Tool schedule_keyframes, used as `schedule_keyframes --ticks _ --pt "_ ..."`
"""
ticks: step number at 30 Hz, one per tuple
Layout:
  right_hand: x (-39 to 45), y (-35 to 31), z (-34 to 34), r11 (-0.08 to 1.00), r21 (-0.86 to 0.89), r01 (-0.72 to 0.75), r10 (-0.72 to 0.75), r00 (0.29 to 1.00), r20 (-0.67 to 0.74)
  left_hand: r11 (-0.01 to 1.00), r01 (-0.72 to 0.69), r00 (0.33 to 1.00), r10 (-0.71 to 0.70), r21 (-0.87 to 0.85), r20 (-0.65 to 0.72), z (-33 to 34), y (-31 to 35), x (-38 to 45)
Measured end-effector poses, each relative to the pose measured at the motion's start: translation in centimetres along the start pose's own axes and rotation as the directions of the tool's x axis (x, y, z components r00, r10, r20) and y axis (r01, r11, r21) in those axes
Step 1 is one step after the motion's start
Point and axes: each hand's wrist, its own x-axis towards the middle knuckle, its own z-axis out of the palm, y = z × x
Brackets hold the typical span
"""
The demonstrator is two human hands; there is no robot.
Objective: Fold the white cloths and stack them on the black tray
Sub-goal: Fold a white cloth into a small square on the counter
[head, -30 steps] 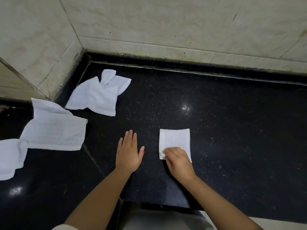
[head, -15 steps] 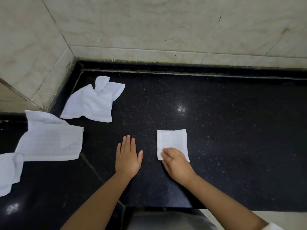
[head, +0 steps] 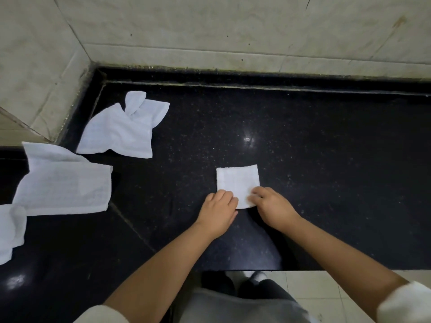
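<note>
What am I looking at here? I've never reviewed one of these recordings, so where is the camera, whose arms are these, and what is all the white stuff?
There is no machine: a person is working with bare hands, and the single picture comes from a wide-angle camera worn on their head, looking forward and down. That is why both forearms enter from the bottom.

The surface is a black polished counter set in a corner of pale tiled wall. On it lies a small folded white cloth, a neat square. The left hand and the right hand both sit at its near edge with fingers curled on it, apparently gripping it.

Further left lie three unfolded cloths: a crumpled cloth near the corner, a flatter cloth nearer the person, and a third cloth cut off by the picture's left edge.

No separate tray is visible.
</note>
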Motion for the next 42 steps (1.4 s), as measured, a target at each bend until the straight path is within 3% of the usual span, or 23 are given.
schedule_keyframes --ticks 3,8,15,18,20,22,25,28,30,32,34,36,40,42 --pt "0.4 0.2 -0.7 1.0 -0.007 0.0 0.0 0.994 0.11 0.999 0.046 0.999 -0.046 0.026 0.013 0.1 0.4 0.8" --pt "0.2 0.3 -3.1 0.964 0.23 -0.132 0.107 0.987 0.117 0.975 0.204 0.969 -0.213 0.087 0.125 -1.6 1.3 1.4" --pt "-7.6 5.0 -6.9 0.856 0.425 -0.293 0.282 0.955 0.091 0.991 -0.108 0.994 0.108 0.081 0.009 -3.4 6.3 3.7" --pt "-13.1 8.7 -8.0 0.676 0.623 -0.394 0.412 0.903 0.125 0.967 -0.251 0.966 0.253 0.035 -0.055 -5.1 11.0 6.2" --pt "-17.5 11.6 -8.8 0.587 0.725 -0.361 0.478 0.877 0.05 0.94 -0.341 0.935 0.34 0.016 -0.104 -6.4 15.3 8.2" --pt "-22.8 14.6 -9.8 0.584 0.753 -0.304 0.519 0.853 -0.059 0.909 -0.415 0.899 0.416 0.038 -0.137 -7.6 20.5 10.4" --pt "-29.4 18.5 -11.1 0.737 0.606 -0.298 0.485 0.858 -0.168 0.866 -0.501 0.86 0.497 -0.001 -0.118 -9.3 28.0 13.5" --pt "-35.2 22.8 -12.6 0.858 0.315 -0.406 0.484 0.845 -0.228 0.836 -0.543 0.827 0.548 0.076 -0.128 -11.5 36.0 16.6" --pt "-38.6 25.7 -14.5 0.866 0.149 -0.477 0.5 0.826 -0.261 0.826 -0.543 0.823 0.559 0.149 -0.099 -13.0 40.8 19.1" --pt "-41.6 29.0 -16.9 0.86 0.029 -0.509 0.494 0.819 -0.292 0.82 -0.528 0.842 0.539 0.222 0.013 -14.5 45.3 22.0" --pt "-44.4 32.5 -19.4 0.842 -0.038 -0.537 0.5 0.807 -0.314 0.8 -0.539 0.832 0.555 0.264 0.015 -15.5 49.5 25.1" --pt "-47.1 36.3 -22.0 0.812 -0.046 -0.582 0.54 0.778 -0.321 0.775 -0.551 0.807 0.589 0.309 -0.04 -16.1 53.2 29.0" --pt "-52.2 44.9 -26.3 0.754 -0.038 -0.655 0.604 0.715 -0.352 0.681 -0.627 0.66 0.722 0.379 -0.207 -19.0 61.6 36.8" --pt "-54.6 49.6 -28.3 0.724 -0.054 -0.687 0.625 0.687 -0.371 0.689 -0.62 0.658 0.717 0.376 -0.229 -20.0 66.2 41.3"
